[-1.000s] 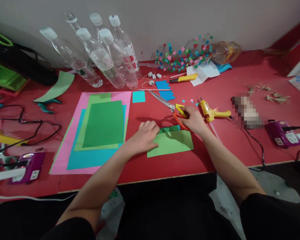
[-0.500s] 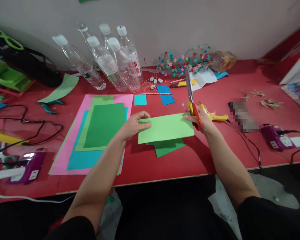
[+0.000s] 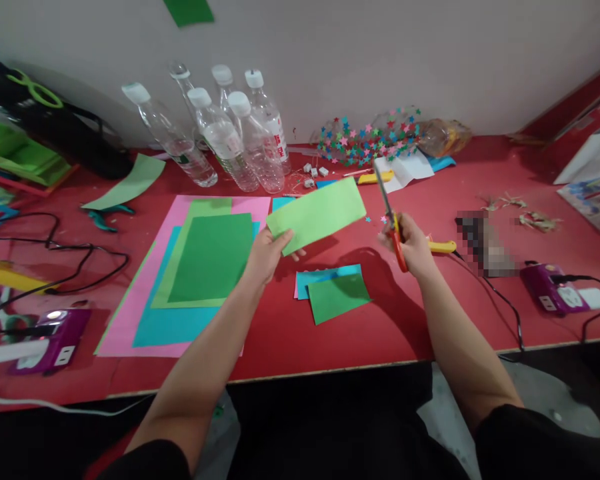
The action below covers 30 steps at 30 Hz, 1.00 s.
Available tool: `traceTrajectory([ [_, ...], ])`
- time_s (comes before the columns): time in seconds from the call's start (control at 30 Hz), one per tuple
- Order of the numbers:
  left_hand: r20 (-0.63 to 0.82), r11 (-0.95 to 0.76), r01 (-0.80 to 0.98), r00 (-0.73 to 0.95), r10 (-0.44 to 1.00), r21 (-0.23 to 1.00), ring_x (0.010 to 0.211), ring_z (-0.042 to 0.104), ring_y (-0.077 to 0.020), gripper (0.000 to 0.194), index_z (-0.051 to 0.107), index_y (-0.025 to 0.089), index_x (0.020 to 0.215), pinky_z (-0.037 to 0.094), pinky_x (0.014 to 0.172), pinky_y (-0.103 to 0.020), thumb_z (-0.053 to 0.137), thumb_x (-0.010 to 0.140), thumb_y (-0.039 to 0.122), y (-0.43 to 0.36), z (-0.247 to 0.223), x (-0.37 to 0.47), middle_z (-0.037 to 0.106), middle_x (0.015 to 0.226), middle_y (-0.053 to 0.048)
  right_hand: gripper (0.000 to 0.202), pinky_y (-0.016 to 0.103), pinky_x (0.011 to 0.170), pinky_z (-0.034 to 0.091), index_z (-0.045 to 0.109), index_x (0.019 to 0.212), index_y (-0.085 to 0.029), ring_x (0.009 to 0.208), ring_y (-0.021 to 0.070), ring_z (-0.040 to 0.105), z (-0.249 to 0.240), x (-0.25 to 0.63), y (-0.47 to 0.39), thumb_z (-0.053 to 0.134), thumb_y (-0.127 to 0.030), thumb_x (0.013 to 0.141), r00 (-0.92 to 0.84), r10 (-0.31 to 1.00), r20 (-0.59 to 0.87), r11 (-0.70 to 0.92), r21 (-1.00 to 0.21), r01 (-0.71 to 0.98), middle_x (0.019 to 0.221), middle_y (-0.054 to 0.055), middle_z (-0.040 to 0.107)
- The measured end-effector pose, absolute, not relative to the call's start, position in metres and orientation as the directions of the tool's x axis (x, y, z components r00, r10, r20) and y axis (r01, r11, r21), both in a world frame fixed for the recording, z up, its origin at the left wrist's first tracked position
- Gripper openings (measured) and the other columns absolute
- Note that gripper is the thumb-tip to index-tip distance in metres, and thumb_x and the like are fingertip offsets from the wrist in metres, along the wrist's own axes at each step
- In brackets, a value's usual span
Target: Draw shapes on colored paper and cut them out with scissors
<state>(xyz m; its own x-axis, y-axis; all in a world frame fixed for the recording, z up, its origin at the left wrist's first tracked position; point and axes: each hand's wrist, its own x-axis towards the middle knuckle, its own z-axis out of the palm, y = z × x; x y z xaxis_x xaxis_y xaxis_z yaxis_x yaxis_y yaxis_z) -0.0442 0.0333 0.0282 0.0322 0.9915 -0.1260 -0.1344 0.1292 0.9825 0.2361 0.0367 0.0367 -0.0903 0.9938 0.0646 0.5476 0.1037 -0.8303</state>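
Observation:
My left hand pinches one end of a light green sheet of paper, which is tilted up above the table. To its right, my right hand grips scissors with red and yellow handles, the blades pointing up and away, apart from the paper. Below the sheet, a small dark green piece lies partly over a blue piece, with a bit of pink at the left edge. Left of my left hand is a stack of coloured sheets, a dark green sheet on top and a pink sheet beneath.
Several clear plastic bottles stand along the wall, near a star-covered bottle on its side. A yellow glue gun lies beyond my right hand. Purple power sockets with cables sit at both sides of the red table.
My right hand has let go of the light green sheet and moved slightly right with the scissors. The sheet has swung up and left in my left hand, uncovering the small pieces below.

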Motion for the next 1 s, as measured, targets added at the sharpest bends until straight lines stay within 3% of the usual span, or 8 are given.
traceTrajectory([
  [0.17, -0.005, -0.064, -0.295, -0.227, 0.974, 0.953, 0.057, 0.069, -0.0150, 0.034, 0.064, 0.014, 0.093, 0.055, 0.052, -0.023, 0.076, 0.067, 0.032, 0.035, 0.036, -0.038, 0.071, 0.079, -0.003, 0.035, 0.026, 0.060, 0.035, 0.043, 0.083, -0.023, 0.063, 0.0147, 0.050, 0.054, 0.219, 0.017, 0.058, -0.054, 0.081, -0.446, 0.880, -0.165, 0.190, -0.737, 0.649, 0.072, -0.001, 0.054],
  [0.33, 0.025, -0.149, -0.291, -0.388, 0.921, 0.945, 0.064, 0.071, -0.0160, 0.036, 0.063, 0.016, 0.100, 0.057, 0.056, -0.023, 0.075, 0.070, 0.033, 0.026, 0.026, -0.031, 0.072, 0.084, -0.003, 0.044, 0.025, 0.055, 0.029, 0.041, 0.069, -0.022, 0.055, 0.0131, 0.044, 0.058, 0.210, 0.009, 0.048, -0.062, 0.086, -0.497, 0.819, -0.287, 0.229, -0.630, 0.742, 0.061, -0.002, 0.047],
  [0.43, 0.036, -0.138, -0.261, -0.363, 0.931, 0.955, 0.065, 0.071, -0.0164, 0.030, 0.064, 0.016, 0.097, 0.058, 0.056, -0.023, 0.073, 0.074, 0.033, 0.020, 0.024, -0.027, 0.073, 0.084, -0.004, 0.045, 0.025, 0.055, 0.029, 0.040, 0.069, -0.022, 0.056, 0.0130, 0.043, 0.055, 0.206, 0.007, 0.045, -0.063, 0.087, -0.507, 0.811, -0.292, 0.235, -0.631, 0.739, 0.062, -0.002, 0.046],
  [0.63, 0.052, -0.106, -0.190, -0.272, 0.961, 0.976, 0.058, 0.070, -0.0175, 0.020, 0.066, 0.016, 0.086, 0.059, 0.054, -0.026, 0.069, 0.079, 0.034, 0.011, 0.025, -0.017, 0.071, 0.070, -0.003, 0.044, 0.024, 0.054, 0.030, 0.040, 0.071, -0.022, 0.056, 0.0113, 0.040, 0.053, 0.195, 0.002, 0.046, -0.062, 0.087, -0.536, 0.790, -0.297, 0.146, -0.758, 0.636, 0.062, -0.004, 0.041],
  [1.0, -0.004, -0.056, -0.230, -0.254, 0.967, 0.972, 0.057, 0.069, -0.0169, 0.024, 0.064, 0.015, 0.089, 0.057, 0.052, -0.025, 0.071, 0.076, 0.034, 0.012, 0.027, -0.023, 0.071, 0.069, -0.003, 0.050, 0.023, 0.048, 0.026, 0.036, 0.064, -0.022, 0.047, 0.0101, 0.038, 0.044, 0.182, -0.003, 0.047, -0.066, 0.084, -0.469, 0.830, -0.301, 0.045, -0.802, 0.596, 0.051, -0.005, 0.037],
])
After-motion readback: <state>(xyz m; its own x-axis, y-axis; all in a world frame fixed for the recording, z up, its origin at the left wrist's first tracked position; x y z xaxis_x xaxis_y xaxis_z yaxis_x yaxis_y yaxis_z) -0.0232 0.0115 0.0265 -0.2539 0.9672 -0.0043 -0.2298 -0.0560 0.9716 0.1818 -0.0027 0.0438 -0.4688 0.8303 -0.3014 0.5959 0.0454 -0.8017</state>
